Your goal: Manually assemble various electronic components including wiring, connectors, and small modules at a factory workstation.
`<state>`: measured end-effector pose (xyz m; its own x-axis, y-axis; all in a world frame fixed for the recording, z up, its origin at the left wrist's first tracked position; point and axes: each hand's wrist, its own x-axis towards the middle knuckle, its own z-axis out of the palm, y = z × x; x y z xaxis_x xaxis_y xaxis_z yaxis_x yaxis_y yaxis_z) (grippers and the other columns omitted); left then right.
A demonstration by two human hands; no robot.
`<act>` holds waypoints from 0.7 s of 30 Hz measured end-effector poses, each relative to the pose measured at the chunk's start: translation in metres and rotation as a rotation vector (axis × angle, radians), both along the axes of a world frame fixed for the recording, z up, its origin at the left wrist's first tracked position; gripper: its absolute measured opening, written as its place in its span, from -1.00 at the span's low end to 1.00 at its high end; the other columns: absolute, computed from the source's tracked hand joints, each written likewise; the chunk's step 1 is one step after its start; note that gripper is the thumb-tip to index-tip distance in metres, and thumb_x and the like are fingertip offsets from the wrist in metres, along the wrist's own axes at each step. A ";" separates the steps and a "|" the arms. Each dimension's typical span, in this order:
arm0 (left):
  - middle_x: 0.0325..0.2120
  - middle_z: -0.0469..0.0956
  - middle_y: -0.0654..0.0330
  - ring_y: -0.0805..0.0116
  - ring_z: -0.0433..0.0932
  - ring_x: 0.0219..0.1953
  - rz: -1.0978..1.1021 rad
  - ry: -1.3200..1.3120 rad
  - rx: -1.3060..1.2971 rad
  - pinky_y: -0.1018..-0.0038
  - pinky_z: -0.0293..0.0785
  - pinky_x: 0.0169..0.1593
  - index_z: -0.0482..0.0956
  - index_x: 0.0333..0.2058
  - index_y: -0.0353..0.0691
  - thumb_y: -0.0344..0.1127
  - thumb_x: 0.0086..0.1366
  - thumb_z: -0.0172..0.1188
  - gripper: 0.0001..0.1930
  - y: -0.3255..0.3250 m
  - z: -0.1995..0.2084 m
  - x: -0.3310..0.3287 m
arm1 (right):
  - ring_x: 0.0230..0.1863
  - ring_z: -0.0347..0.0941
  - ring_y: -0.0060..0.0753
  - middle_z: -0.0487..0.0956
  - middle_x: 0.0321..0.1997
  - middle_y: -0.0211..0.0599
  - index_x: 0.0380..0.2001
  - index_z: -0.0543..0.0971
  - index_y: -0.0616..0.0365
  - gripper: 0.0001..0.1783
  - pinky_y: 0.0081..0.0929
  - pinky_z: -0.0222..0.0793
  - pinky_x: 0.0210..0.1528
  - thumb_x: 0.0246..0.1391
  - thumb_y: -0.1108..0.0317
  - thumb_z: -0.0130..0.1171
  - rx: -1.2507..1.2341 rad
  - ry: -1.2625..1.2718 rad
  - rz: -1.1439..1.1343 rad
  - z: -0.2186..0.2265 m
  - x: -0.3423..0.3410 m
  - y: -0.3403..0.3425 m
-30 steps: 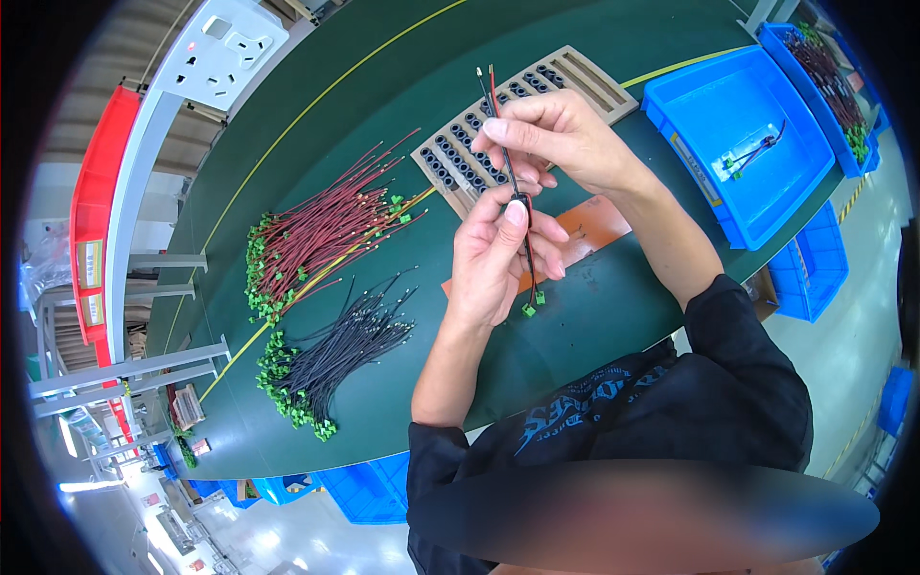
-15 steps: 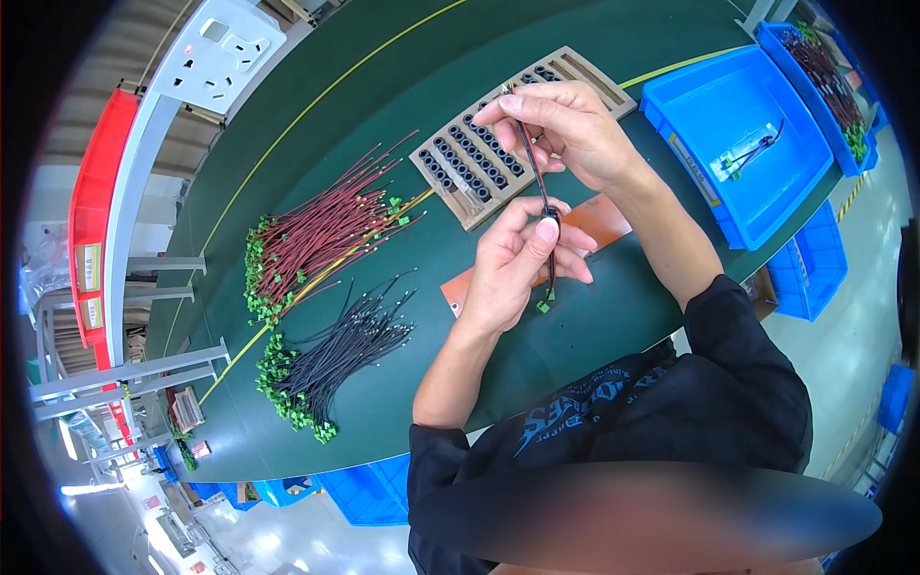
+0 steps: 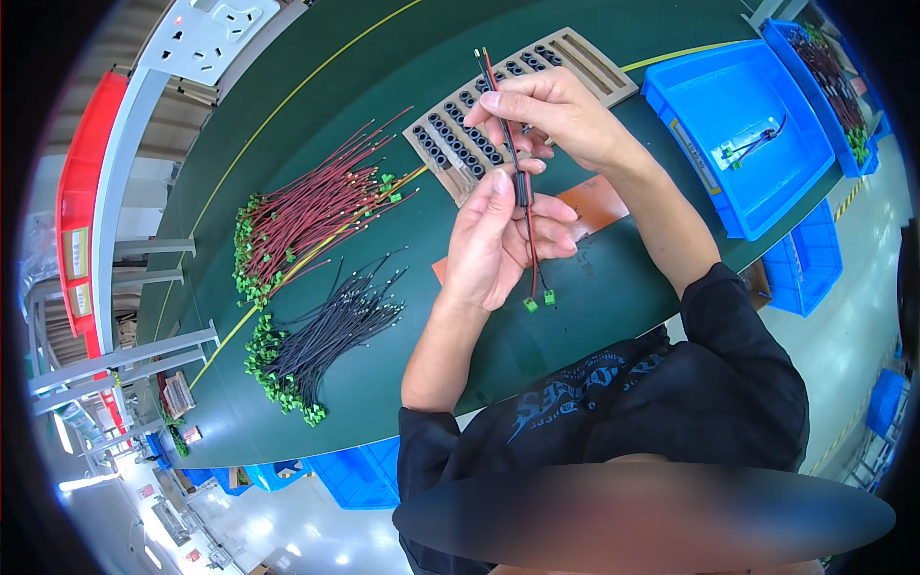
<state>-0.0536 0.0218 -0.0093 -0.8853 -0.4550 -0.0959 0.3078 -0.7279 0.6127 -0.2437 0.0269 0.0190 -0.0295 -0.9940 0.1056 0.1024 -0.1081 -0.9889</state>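
A red and black wire pair runs upright between my hands, with small green connectors dangling at the lower end. Around the pair sits a black cylindrical core, held in the fingers of my left hand. Higher up, my right hand pinches the two wires between thumb and fingers; their bare tips stick out above it. Behind the hands lies a beige slotted tray carrying rows of black ring-shaped cores. An orange sheet is partly hidden under my hands.
Red wires with green connectors lie piled on the green table at left, black wires nearer me. A blue bin at right holds a wire assembly; another blue bin of wires stands beyond it.
The wires have slid upward, so their tips now stand higher above my right hand. The black core shows more plainly at my left fingers, and the two green connectors hang apart.
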 end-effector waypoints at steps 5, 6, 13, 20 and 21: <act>-0.16 0.60 -0.27 0.04 0.71 -0.31 0.018 -0.020 -0.029 0.25 0.73 -0.24 0.26 0.16 -0.29 -0.04 0.59 -0.33 -0.55 -0.001 0.009 0.003 | -0.63 0.36 -0.78 0.57 -0.49 -0.45 -0.26 0.69 0.23 -0.66 -0.76 0.10 -0.68 0.32 0.16 0.10 0.110 -0.067 0.020 -0.016 0.001 -0.010; -0.14 0.60 -0.26 0.04 0.71 -0.30 0.042 -0.024 0.019 0.23 0.73 -0.23 0.28 0.15 -0.29 -0.04 0.59 -0.33 -0.55 -0.001 0.010 0.004 | -0.63 0.35 -0.78 0.57 -0.49 -0.45 -0.28 0.68 0.23 -0.65 -0.76 0.08 -0.68 0.32 0.16 0.10 0.182 -0.093 0.049 -0.021 0.004 -0.013; -0.10 0.62 -0.17 0.07 0.71 -0.24 0.125 -0.045 0.106 0.21 0.72 -0.16 0.36 0.10 -0.28 -0.03 0.59 -0.29 -0.55 -0.005 0.008 0.010 | -0.63 0.29 -0.82 0.54 -0.57 -0.57 -0.36 0.69 0.16 -0.69 -0.76 0.09 -0.67 0.25 0.16 0.13 0.291 -0.131 0.116 -0.057 0.021 -0.030; -0.12 0.61 -0.20 0.03 0.69 -0.26 0.127 -0.008 0.099 0.16 0.65 -0.10 0.35 0.06 -0.23 0.07 0.56 -0.25 -0.53 0.002 0.006 0.005 | -0.50 0.37 -0.74 0.60 -0.47 -0.50 -0.35 0.71 0.17 -0.60 -0.72 0.27 -0.50 0.31 0.06 0.13 0.179 -0.271 0.150 -0.026 0.028 0.001; -0.09 0.61 -0.17 0.04 0.68 -0.20 0.020 0.027 0.049 0.16 0.63 -0.03 0.34 0.12 -0.26 0.07 0.55 -0.21 -0.50 0.001 -0.002 0.007 | -0.44 0.39 -0.70 0.69 -0.34 -0.40 -0.33 0.68 0.24 -0.56 -0.67 0.28 -0.37 0.36 0.07 0.05 0.101 -0.112 0.126 -0.028 0.018 0.008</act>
<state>-0.0469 0.0223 -0.0114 -0.8785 -0.4683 -0.0942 0.3389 -0.7500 0.5680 -0.2260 0.0345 -0.0089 0.0897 -0.9959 0.0080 0.2190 0.0119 -0.9756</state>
